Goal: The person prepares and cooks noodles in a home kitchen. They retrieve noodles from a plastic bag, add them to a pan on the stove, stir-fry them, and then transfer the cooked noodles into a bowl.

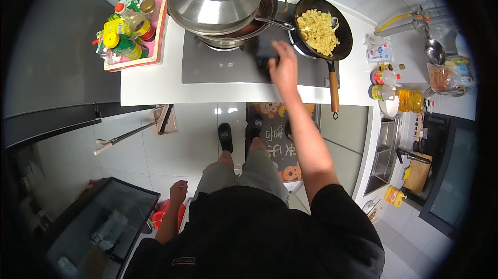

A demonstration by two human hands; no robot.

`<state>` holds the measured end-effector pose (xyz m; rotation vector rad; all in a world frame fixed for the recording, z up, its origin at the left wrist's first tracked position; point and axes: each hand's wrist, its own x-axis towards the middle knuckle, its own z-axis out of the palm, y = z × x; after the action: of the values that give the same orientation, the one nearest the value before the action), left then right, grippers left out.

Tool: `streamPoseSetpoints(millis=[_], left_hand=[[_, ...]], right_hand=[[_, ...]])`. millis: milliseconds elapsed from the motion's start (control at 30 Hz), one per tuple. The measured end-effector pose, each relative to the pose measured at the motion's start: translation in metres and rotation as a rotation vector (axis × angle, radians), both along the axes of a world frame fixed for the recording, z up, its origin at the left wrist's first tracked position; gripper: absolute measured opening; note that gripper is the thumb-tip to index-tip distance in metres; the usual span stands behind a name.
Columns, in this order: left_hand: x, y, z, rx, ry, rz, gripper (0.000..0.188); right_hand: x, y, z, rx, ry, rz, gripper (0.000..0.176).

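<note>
My right hand reaches over the dark cooktop and grips a dark object, too blurred to name. To its right, a black wok with a wooden handle holds cooked food, maybe noodles or pasta. On the left burner stands a two-handled metal pot. A steel lid with a glass centre covers much of it, and a metal handle juts out beneath toward the wok. Low at my left side hangs my left hand, apart from the counter; its fingers are hard to make out.
A foam tray of bottles and seasoning packets sits on the counter's left end. Several bottles and a white bowl line the right side, near the sink. On the floor are a dustpan and a printed mat.
</note>
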<state>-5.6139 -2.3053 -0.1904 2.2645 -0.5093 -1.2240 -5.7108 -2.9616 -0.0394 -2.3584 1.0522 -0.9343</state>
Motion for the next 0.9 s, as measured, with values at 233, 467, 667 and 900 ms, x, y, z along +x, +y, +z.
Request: streamPoseSetpoints(millis=[233, 467, 667, 900], left_hand=[[-0.006, -0.02, 0.018, 0.018, 0.035, 0.115, 0.028], [-0.016, 0.037, 0.0, 0.11, -0.077, -0.016, 0.027], [-0.013, 0.033, 0.005, 0.079, -0.062, -0.097, 0.028], [-0.014, -0.006, 0.021, 0.056, 0.051, 0.096, 0.028]], right_hand=[[0.046, -0.083, -0.033, 0.356, 0.699, -0.027, 0.038], [0.054, -0.074, -0.069, 0.078, 0.557, 0.052, 0.037], [0.059, -0.075, -0.068, 0.388, 0.938, -0.046, 0.038], [0.068, -0.118, -0.107, 0.292, 0.794, -0.105, 0.045]])
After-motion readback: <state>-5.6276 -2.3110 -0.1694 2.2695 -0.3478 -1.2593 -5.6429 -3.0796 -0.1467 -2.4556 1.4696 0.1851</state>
